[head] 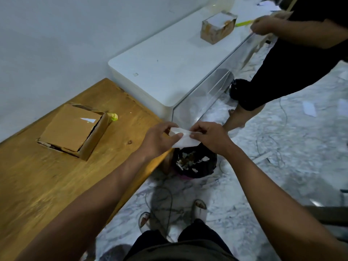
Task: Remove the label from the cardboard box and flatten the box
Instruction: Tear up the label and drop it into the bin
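Note:
A brown cardboard box [71, 129] rests on the wooden table [37, 185] at the left, its top flaps loose and a small white scrap left on its top face. Both hands are off the table, right of its edge. My left hand [160, 141] and my right hand [209, 137] each pinch one end of a white paper label [183, 140], held stretched between them above a black-lined waste bin [194, 162] on the floor.
A yellow-green tool [114, 116] lies behind the box. A white glass-sided counter [160, 68] carries a second taped box [218, 28]. Another person in black [293, 59] stands at the right, holding something. Cables and paper scraps litter the marble floor; my feet are below.

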